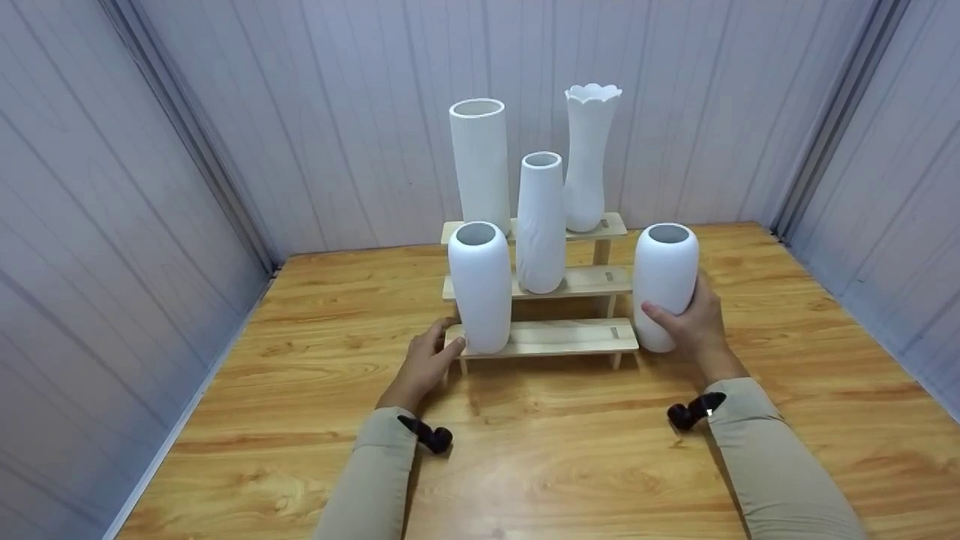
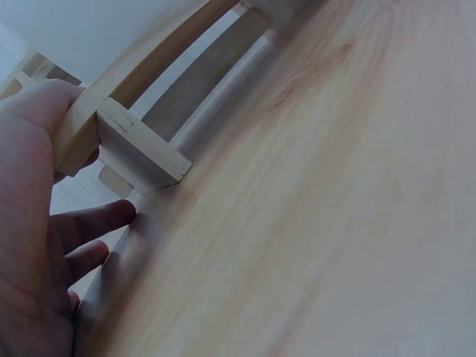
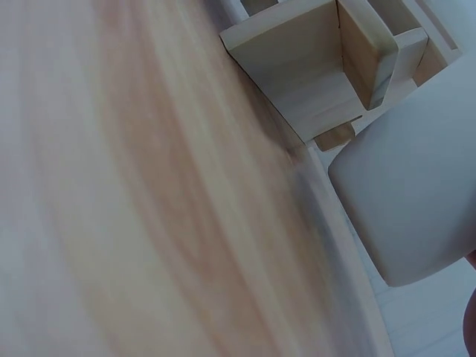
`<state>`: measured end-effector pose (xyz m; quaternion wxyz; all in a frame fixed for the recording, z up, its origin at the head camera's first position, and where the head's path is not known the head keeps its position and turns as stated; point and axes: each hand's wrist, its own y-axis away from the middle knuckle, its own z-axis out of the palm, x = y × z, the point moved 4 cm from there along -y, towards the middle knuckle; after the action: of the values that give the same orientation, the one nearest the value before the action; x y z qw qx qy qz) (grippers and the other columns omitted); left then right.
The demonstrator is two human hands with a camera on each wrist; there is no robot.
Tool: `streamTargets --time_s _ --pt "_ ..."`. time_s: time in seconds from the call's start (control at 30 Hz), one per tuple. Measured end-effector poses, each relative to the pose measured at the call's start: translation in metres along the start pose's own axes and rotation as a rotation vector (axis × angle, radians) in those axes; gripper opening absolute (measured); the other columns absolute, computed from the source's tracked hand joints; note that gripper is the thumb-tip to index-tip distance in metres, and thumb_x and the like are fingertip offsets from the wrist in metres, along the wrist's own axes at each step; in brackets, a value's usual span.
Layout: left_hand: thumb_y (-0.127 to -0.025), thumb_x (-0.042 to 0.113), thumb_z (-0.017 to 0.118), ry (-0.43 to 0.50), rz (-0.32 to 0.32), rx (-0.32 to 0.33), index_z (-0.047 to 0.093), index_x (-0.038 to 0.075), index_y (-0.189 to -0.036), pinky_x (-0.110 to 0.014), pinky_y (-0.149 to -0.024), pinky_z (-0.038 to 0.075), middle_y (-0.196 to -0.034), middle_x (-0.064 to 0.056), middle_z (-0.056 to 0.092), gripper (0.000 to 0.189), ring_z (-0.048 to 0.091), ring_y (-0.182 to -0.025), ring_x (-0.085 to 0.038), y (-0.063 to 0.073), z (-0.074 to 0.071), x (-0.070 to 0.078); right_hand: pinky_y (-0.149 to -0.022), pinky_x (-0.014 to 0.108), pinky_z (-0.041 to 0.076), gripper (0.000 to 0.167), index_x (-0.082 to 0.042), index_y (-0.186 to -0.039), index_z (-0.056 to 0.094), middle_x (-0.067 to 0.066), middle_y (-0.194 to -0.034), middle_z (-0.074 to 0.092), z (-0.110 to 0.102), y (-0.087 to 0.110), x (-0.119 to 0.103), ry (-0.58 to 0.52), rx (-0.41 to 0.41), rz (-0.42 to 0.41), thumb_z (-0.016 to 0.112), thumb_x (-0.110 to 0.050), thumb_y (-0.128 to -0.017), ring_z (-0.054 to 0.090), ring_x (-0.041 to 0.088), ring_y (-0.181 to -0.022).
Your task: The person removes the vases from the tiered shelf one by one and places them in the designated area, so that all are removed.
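Observation:
My right hand (image 1: 701, 322) grips a smooth white vase (image 1: 664, 289) at the right end of a three-tier wooden stand (image 1: 562, 337); the thumb lies across its front. In the right wrist view the lower part of this vase (image 3: 416, 186) shows beside the stand's leg, tilted in that view. At the stand's left end, my left hand (image 1: 431, 356) pinches the lowest shelf. Its thumb lies over the edge, and the other fingers spread below in the left wrist view. A matching white vase (image 1: 481, 292) stands upright on that shelf, close to the left thumb.
A slim textured vase (image 1: 541, 225) is on the middle shelf. The top shelf carries a ribbed cylindrical vase (image 1: 481, 169) and a scalloped-rim vase (image 1: 589, 161). All stand on a wood-grain table (image 1: 315, 337), with a panelled wall (image 1: 360, 120) behind.

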<state>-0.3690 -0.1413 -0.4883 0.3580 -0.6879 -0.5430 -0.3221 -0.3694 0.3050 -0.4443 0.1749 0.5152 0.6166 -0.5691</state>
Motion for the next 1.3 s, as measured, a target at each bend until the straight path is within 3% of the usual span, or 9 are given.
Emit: streamTargets --time_s 0.27,0.5,0.97,1.3 --pt "-0.101 0.033 0.06 0.023 0.041 -0.001 0.055 0.017 -0.141 -0.054 -0.113 0.036 -0.149 -0.017 0.05 0.043 0.043 -0.14 -0.039 -0.003 0.0 -0.004 -0.1 0.059 0.044 0.086 0.005 -0.144 0.041 0.027 -0.129 0.059 0.005 -0.002 0.009 0.02 -0.017 0.012 0.088 -0.018 -0.075 0.058 0.041 -0.115" --pt "-0.101 0.034 0.06 0.017 0.028 0.004 0.055 0.018 -0.141 -0.056 -0.112 0.035 -0.149 -0.017 0.05 0.044 0.043 -0.139 -0.039 -0.003 0.0 -0.009 -0.101 0.061 0.043 0.088 0.003 -0.146 0.038 0.028 -0.131 0.057 0.011 -0.002 0.014 0.021 -0.052 0.042 0.088 -0.02 -0.078 0.056 0.043 -0.117" --pt "-0.101 0.035 0.06 0.005 0.022 0.001 0.055 0.02 -0.14 -0.055 -0.112 0.036 -0.148 -0.017 0.051 0.042 0.046 -0.136 -0.039 -0.005 -0.003 -0.006 -0.103 0.062 0.041 0.089 0.001 -0.147 0.037 0.027 -0.134 0.055 0.01 -0.006 0.015 0.008 -0.076 0.057 0.088 -0.022 -0.079 0.055 0.042 -0.12" --pt "-0.101 0.04 0.058 -0.012 -0.002 -0.002 0.053 0.022 -0.143 -0.056 -0.112 0.035 -0.149 -0.016 0.049 0.047 0.041 -0.139 -0.039 -0.004 -0.003 -0.007 -0.101 0.062 0.042 0.085 0.002 -0.145 0.04 0.027 -0.131 0.057 0.011 -0.006 0.013 0.039 -0.073 0.036 0.088 -0.019 -0.078 0.056 0.042 -0.118"
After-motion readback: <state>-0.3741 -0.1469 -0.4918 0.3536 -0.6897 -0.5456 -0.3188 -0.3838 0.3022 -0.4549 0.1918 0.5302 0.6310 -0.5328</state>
